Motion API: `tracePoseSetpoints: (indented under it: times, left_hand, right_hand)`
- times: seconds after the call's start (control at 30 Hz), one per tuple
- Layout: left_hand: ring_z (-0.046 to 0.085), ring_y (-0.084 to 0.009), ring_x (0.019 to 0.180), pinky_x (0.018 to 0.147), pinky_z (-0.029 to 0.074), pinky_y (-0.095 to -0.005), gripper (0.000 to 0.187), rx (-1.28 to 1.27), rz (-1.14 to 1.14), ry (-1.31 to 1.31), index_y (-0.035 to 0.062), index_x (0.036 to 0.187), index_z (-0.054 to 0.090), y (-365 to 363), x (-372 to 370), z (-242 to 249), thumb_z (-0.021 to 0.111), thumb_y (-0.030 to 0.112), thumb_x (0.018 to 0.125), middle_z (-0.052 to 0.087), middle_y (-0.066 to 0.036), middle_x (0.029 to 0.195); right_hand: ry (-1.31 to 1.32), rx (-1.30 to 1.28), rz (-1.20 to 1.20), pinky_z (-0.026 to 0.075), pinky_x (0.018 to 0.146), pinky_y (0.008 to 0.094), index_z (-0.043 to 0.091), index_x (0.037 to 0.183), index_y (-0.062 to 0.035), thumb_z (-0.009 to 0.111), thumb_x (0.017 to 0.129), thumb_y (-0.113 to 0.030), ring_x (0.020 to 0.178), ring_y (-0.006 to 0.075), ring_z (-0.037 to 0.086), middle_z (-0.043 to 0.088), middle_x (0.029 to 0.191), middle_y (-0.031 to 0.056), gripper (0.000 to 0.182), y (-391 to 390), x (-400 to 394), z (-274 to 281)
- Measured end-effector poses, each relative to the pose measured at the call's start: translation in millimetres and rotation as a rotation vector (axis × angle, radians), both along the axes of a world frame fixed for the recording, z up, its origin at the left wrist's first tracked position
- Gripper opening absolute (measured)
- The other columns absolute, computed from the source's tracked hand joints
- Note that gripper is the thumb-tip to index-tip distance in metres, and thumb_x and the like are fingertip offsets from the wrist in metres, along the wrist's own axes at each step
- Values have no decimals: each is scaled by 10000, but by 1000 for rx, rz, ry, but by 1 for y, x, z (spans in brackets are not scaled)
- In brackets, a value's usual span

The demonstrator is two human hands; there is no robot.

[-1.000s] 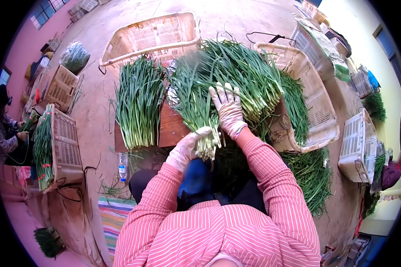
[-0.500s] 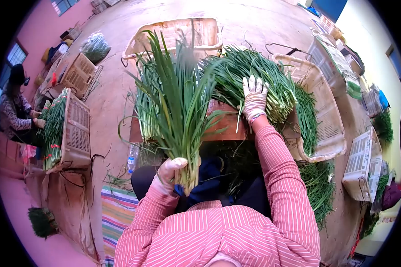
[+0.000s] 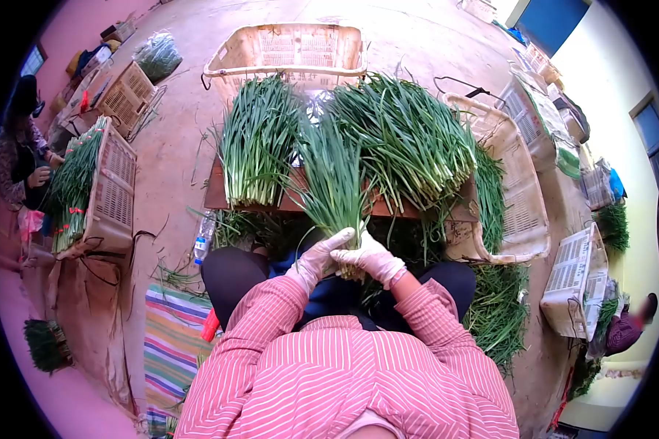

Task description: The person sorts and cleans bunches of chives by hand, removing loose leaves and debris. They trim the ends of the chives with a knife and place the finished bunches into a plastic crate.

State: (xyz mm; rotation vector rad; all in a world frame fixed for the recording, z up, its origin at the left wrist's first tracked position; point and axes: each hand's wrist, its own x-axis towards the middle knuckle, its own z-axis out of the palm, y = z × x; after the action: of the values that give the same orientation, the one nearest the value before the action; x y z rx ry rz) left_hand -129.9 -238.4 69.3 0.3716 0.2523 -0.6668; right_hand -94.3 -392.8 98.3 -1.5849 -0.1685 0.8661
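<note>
Between my two gloved hands is a bunch of garlic chives [image 3: 333, 172], its pale stem ends low and its green leaves pointing away over the table's front edge. My left hand [image 3: 319, 257] is closed around the stems from the left. From the right, my right hand [image 3: 372, 260] closes on the same stems, its fingers meeting the left hand's. On the brown table [image 3: 214, 192] lie a neat pile of chives [image 3: 260, 146] at left and a larger pile of chives [image 3: 417, 146] at right, leaves pointing away.
A plastic crate [image 3: 285, 47] stands beyond the table; another crate [image 3: 523, 197] with chives leans at right. Loose chives [image 3: 498, 311] cover the floor right of my legs. A bottle [image 3: 200, 245] and striped mat [image 3: 168, 329] are at left. A co-worker [image 3: 25, 154] sits by a chive-filled crate [image 3: 113, 190].
My right hand has left the right pile and joined my left hand on the bunch's stems. The bunch has come lower and swung right, uncovering the left pile.
</note>
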Motion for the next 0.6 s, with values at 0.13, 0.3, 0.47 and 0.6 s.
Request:
tracePoseSetpoints:
  times: [0.13, 0.3, 0.47, 0.6]
  left_hand:
    - [583, -167, 1001, 897, 458, -331, 401, 388, 206, -131, 67, 1253, 520, -4, -8, 3, 619, 237, 903, 611, -58, 1120]
    - [566, -206, 1066, 947, 435, -357, 506, 263, 176, -131, 32, 1300, 480, -4, -5, -44, 648, 251, 876, 587, -85, 1190]
    - [572, -298, 1092, 994, 421, -432, 487, -141, 179, -105, -14, 1296, 465, -6, -19, -11, 589, 230, 894, 576, -169, 1206]
    - [619, -289, 1004, 931, 477, -429, 461, -126, 170, 40, -17, 1267, 490, 7, -15, -25, 589, 233, 894, 611, -157, 1151]
  right_hand:
    - [-230, 64, -103, 493, 802, 317, 346, 1322, -30, 729, 761, -183, 967, 181, 588, 587, 1127, 103, 697, 17, -26, -12]
    - [-799, -928, 182, 536, 622, 371, 333, 1312, 51, 683, 710, -388, 796, 302, 654, 593, 1015, 227, 823, 34, -46, -4]
    - [-857, -979, 252, 531, 603, 384, 265, 1348, 110, 688, 706, -477, 765, 313, 651, 604, 941, 214, 967, 38, -45, 49]
    - [-800, -655, 291, 506, 621, 305, 296, 1351, 103, 703, 788, -412, 699, 206, 635, 634, 837, 129, 865, 12, -34, 76]
